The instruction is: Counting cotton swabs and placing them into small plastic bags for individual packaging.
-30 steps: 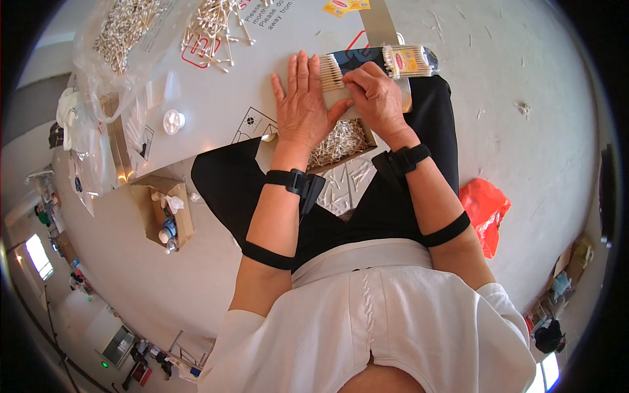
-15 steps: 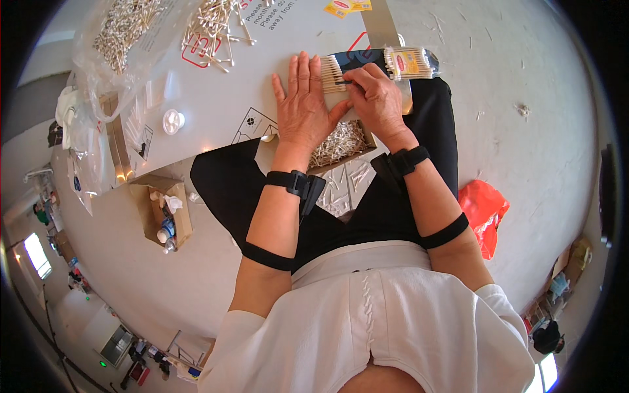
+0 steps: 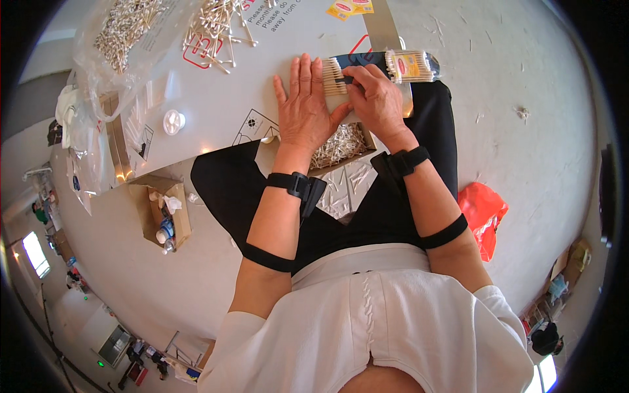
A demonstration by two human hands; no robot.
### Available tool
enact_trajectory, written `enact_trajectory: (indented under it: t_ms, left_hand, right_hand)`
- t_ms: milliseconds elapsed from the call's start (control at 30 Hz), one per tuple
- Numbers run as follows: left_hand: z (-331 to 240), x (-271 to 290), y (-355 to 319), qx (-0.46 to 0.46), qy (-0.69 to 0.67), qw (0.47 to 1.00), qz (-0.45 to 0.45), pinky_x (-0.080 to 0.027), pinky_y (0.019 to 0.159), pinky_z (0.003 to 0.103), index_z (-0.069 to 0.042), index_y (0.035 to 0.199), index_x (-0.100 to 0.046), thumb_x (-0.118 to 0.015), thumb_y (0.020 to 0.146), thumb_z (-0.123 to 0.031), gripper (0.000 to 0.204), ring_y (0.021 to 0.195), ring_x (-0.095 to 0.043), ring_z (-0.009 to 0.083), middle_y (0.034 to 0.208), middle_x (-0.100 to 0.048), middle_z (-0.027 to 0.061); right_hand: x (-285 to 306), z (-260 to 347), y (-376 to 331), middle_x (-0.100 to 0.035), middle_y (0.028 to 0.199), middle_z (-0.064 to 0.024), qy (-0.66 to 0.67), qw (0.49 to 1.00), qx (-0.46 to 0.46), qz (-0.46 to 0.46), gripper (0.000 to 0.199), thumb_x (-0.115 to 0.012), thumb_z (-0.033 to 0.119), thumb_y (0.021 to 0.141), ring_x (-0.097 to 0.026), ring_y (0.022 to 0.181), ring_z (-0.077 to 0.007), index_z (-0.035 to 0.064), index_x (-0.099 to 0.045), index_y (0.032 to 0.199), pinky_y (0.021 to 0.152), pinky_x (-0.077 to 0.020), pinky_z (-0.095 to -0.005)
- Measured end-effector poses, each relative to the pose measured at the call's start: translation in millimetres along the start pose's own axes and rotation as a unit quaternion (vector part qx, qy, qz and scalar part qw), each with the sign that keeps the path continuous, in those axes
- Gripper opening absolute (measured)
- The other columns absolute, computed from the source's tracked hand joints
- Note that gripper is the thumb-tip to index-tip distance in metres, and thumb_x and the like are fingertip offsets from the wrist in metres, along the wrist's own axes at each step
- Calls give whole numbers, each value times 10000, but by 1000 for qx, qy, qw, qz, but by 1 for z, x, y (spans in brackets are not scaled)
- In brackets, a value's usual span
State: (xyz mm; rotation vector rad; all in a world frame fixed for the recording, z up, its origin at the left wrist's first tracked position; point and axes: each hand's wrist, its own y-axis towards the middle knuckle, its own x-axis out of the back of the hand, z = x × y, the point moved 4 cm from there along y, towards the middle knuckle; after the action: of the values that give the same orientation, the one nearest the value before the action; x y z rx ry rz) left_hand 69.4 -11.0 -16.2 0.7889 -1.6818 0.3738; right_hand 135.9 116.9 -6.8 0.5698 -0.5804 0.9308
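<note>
My left hand [image 3: 303,105] lies flat on the metallic silver board with its fingers stretched out, its edge beside a row of cotton swabs [image 3: 332,77]. The swabs lie side by side. Over them my right hand [image 3: 378,98] is closed, fingers curled into a pinch. A narrow dark strip [image 3: 343,80] shows at its fingertips, across the swabs. Beyond the right hand, a glossy dark sheet [image 3: 357,60] lies under the swabs. On its right end rests a flat row of swabs with a yellow-and-red label [image 3: 407,63]. Below my hands, an open cardboard box [image 3: 354,156] holds many loose swabs.
A clear bag of swabs [image 3: 128,33] and a loose swab pile [image 3: 216,29] sit at the far left. A small white round container [image 3: 173,122] stands on the board [image 3: 216,98]. Yellow labels [image 3: 349,8] lie at the far edge. A red bag [image 3: 483,213] is on the floor.
My hands stay nearly in place. The dark strip at my right fingertips shows more plainly across the swabs.
</note>
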Motion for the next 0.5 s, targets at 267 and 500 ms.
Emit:
enact_trajectory:
  t_ms: [267,500]
  left_hand:
    - [1,-1,0,-1,2,1000,-6,-137,1139,618,-38,1496,-267,-627,828,-564,923,1467,-210,316,1563,-263,165]
    - [1,-2,1,4,8,1000,-4,-110,1154,611,-24,1480,-299,-629,807,-596,943,1469,-208,302,1555,-283,164]
  right_hand:
    - [-1,1,2,-624,865,-71,-18,1000,-12,15,172,-659,163,819,-656,807,-299,136,-698,984,692,-534,-411]
    - [-2,1,3,-626,871,-75,-28,999,-8,25,173,-654,172,822,-656,818,-301,138,-691,988,695,-532,-415]
